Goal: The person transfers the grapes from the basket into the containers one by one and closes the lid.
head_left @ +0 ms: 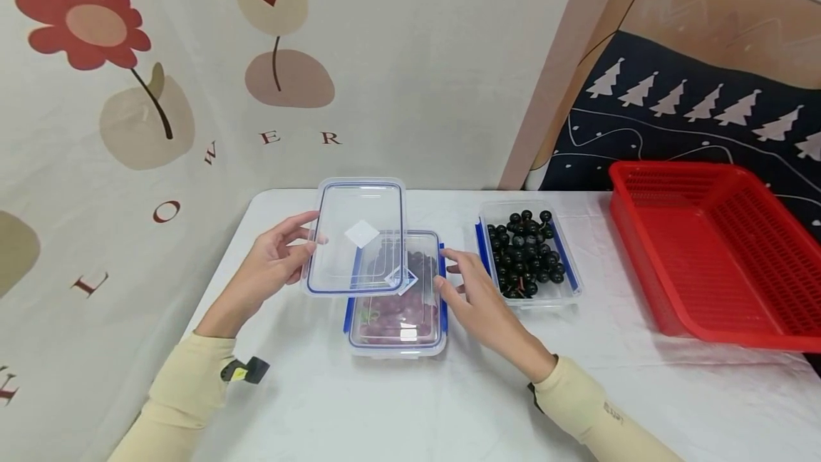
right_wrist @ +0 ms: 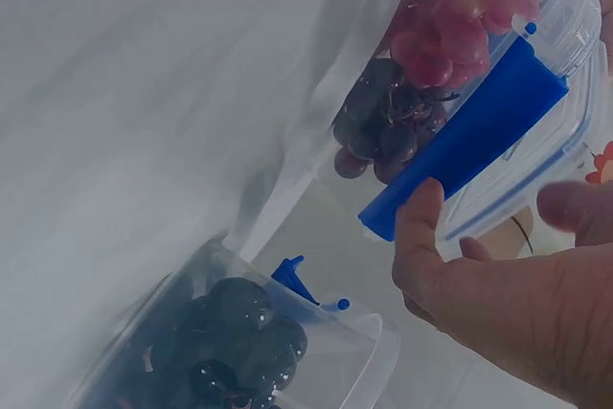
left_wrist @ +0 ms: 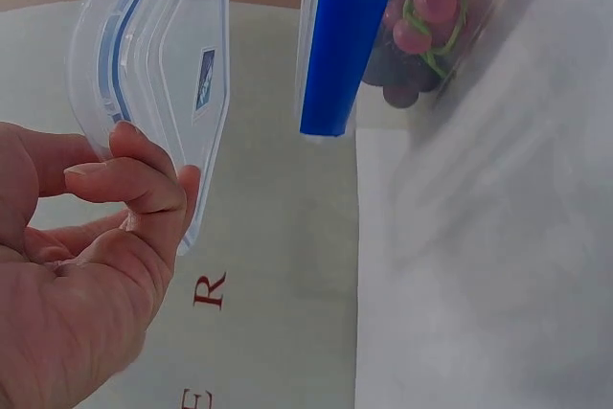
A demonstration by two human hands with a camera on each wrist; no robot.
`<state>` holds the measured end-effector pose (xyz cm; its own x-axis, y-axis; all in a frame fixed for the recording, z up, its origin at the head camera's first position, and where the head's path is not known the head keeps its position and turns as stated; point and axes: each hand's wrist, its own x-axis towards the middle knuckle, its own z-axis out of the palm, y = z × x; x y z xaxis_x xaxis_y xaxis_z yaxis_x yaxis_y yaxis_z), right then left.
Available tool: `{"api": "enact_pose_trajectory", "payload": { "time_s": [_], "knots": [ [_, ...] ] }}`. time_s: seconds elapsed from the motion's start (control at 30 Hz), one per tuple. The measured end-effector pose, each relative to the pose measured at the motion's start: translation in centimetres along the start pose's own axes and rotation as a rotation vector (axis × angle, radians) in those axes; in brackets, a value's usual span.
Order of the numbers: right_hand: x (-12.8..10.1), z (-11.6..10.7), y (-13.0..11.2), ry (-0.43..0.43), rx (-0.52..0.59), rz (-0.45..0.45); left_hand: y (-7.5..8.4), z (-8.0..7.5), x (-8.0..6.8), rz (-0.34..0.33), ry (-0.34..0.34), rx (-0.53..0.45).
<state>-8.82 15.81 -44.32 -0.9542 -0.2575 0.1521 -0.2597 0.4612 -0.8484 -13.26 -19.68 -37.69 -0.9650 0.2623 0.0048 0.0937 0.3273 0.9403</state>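
My left hand [head_left: 272,257] pinches the left edge of a clear plastic lid [head_left: 359,212] with a blue seal, holding it raised and tilted. Below it, overlapped by the lid in the head view, a covered clear container [head_left: 398,341] stands on the table with red grapes [right_wrist: 455,31] and dark grapes [right_wrist: 383,117] inside. At its right side my right hand [head_left: 477,301] has its fingers extended, one fingertip at the blue latch [right_wrist: 469,141], which is folded down. Further right sits an uncovered container [head_left: 558,298] of black grapes [head_left: 526,255], its blue side latches hanging down.
A red plastic basket [head_left: 699,234] stands at the table's right side. White cloth covers the table [head_left: 308,405]. Behind it hangs a printed curtain [head_left: 417,77] with flowers and letters, and a dark panel with white trees is at the right.
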Motion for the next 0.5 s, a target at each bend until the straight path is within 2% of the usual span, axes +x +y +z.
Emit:
{"api": "enact_pose_trajectory", "payload": {
  "time_s": [0.27, 0.5],
  "knots": [
    [0.6, -0.2, -0.1, 0.114, 0.047, -0.067, 0.3, 1.7, 0.7, 0.001, -0.022, -0.042],
    [1.0, -0.4, -0.3, 0.089, 0.093, -0.073, 0.5, 3.0, 0.8, 0.026, -0.028, -0.066]
  ]
}}
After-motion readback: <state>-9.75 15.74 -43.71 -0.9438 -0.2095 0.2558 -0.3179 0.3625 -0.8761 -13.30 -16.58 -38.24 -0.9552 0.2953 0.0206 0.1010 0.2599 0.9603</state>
